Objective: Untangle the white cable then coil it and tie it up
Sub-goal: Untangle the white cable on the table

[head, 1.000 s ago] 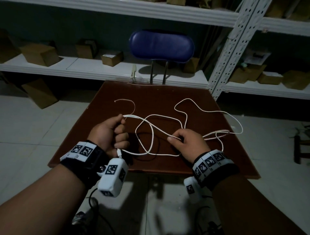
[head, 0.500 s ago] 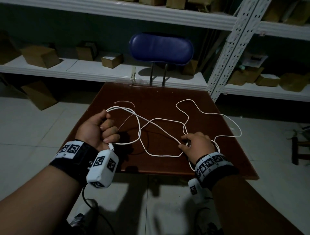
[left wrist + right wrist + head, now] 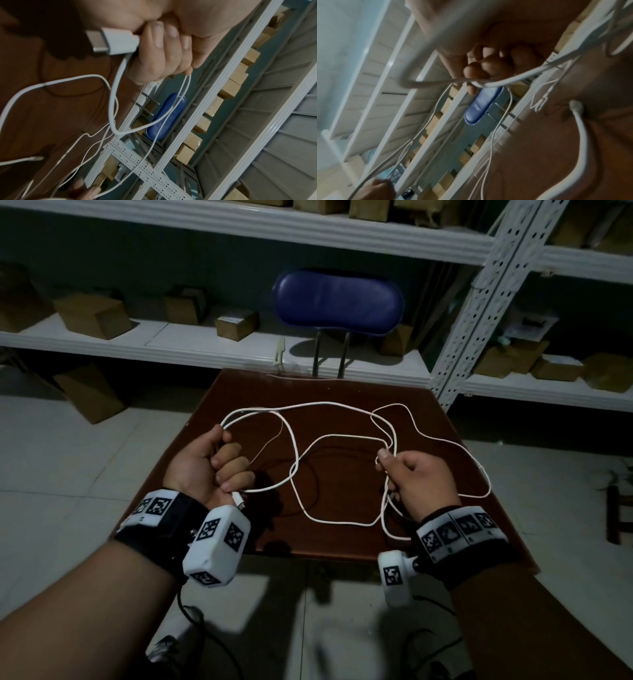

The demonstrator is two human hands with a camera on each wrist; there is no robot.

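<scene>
A long white cable (image 3: 337,436) hangs in loose loops above a dark brown table (image 3: 329,392). My left hand (image 3: 219,463) is fisted round several strands of it, and the plug end (image 3: 113,41) sticks out below the little finger. My right hand (image 3: 409,474) pinches other strands of the cable (image 3: 508,79) between thumb and fingers, held up over the table's right half. One loop (image 3: 479,470) trails to the right, another (image 3: 339,520) sags toward the near edge. A thin tie strand (image 3: 270,441) dangles by the left hand.
A blue-backed chair (image 3: 337,301) stands behind the table. White metal shelving (image 3: 239,350) with cardboard boxes (image 3: 92,314) runs along the wall, with a perforated upright (image 3: 479,302) at the right. The floor is light tile.
Both hands have lifted off the table and drawn apart, pulling the cable into wider loops. The right hand rose from the table's near edge to mid-height.
</scene>
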